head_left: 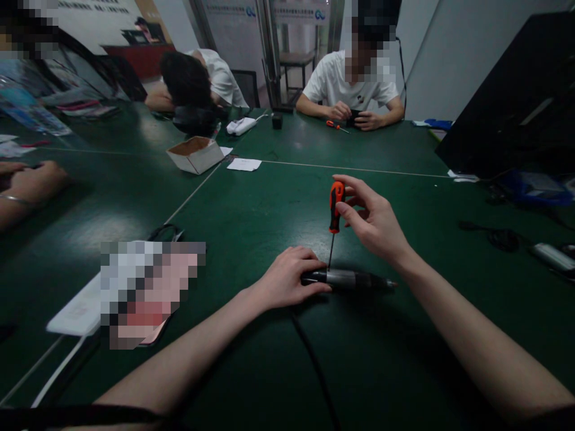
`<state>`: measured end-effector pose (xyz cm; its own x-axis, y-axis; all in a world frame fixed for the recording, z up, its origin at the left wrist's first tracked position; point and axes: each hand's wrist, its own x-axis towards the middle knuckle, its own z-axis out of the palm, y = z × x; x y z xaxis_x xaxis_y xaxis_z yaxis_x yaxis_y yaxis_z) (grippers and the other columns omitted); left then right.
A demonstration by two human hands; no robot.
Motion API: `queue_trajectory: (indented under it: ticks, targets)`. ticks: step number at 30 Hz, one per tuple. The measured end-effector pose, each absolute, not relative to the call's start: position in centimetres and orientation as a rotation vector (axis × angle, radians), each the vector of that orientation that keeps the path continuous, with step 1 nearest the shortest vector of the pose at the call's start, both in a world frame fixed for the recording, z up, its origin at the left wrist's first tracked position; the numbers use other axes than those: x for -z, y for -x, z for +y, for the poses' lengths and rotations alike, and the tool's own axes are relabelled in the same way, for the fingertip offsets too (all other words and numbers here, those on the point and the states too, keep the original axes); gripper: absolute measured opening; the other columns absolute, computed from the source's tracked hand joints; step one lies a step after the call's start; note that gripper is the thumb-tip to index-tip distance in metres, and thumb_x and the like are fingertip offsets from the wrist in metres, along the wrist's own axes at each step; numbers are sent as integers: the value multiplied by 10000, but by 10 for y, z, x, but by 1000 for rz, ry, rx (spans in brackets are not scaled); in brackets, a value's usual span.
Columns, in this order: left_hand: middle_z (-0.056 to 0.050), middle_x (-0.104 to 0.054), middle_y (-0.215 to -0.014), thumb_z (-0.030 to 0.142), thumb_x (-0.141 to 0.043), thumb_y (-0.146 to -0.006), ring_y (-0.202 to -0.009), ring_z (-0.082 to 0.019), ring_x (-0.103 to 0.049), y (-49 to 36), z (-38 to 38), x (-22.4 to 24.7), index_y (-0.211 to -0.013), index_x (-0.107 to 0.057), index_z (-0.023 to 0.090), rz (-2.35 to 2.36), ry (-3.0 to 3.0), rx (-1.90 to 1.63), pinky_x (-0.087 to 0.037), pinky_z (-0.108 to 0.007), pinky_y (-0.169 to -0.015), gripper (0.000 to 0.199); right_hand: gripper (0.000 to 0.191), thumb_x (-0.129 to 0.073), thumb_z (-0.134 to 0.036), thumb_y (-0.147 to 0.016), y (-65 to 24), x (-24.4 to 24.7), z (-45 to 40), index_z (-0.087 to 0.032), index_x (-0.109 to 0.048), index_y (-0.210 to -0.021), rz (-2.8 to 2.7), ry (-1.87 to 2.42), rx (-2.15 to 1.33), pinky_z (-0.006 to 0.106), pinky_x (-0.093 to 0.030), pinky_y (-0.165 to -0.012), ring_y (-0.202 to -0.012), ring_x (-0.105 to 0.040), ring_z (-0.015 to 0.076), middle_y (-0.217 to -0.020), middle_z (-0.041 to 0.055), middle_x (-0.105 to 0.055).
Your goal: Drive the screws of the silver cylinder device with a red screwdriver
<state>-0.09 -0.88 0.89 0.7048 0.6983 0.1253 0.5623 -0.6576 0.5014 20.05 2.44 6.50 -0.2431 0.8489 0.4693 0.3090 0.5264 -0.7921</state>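
My left hand (294,278) is closed around the rear of a slim, black and silver tool with a tapered tip (344,279). This tool lies sideways on the green table, its tip to the right. My right hand (371,212) grips the handle of an orange and black screwdriver (336,206) between thumb and fingers. The screwdriver stands almost upright, and its thin shaft reaches down to the tool's body beside my left fingertips. Whether the screwdriver's tip sits in a screw is too small to tell. A black cable (312,353) runs from near my left hand toward the front edge.
Left of my arm lie a pink phone-like item (155,293) and a white power strip (76,308). An open cardboard box (196,157) and a white paper (244,164) are farther back. Two people sit opposite; another person's hands (38,185) rest at left. Cables (501,238) lie right.
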Motion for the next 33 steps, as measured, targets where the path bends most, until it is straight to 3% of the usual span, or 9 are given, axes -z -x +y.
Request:
queue_trajectory:
  ticks: [4, 9, 17, 24, 33]
  targets:
    - [-62, -657, -982, 451, -694, -834, -898, -219, -584, 1, -9, -9, -1064, -701, 172, 973, -2482, -424, -422, -334, -799, 361, 416, -703, -302, -781, -200, -63, 26, -215, -492, -1129, -1711, 989, -683, 228, -505, -522, -780, -632, 166, -917, 11, -640]
    - [-67, -655, -990, 480, -671, -845, -899, -223, -581, 2, -9, -10, -1090, -693, 179, 982, -2483, -398, -428, -340, -801, 389, 393, -696, -301, -779, -201, -59, 28, -227, -415, -1043, -1666, 1004, -697, 251, -521, -546, -741, -632, 161, -901, 7, -650]
    - [-74, -655, -1000, 490, -660, -846, -911, -227, -585, 2, -9, -8, -1093, -687, 184, 994, -2488, -398, -438, -347, -817, 393, 378, -672, -291, -812, -202, -63, 27, -272, -571, -1176, -1770, 1034, -564, 207, -483, -503, -801, -590, 147, -1053, 28, -577]
    - [-70, -655, -986, 487, -656, -853, -903, -224, -584, 2, -9, -9, -1074, -696, 176, 982, -2486, -403, -434, -342, -811, 383, 376, -559, -222, -868, -201, -62, 26, -226, -495, -1238, -1710, 967, -763, 250, -552, -587, -910, -612, 181, -1068, 55, -623]
    - [-72, -650, -997, 513, -646, -851, -913, -229, -581, 3, -7, -6, -1097, -689, 192, 983, -2491, -388, -433, -344, -809, 407, 384, -548, -223, -871, -205, -62, 29, -245, -479, -1248, -1705, 955, -772, 273, -576, -596, -963, -611, 205, -1118, 62, -613]
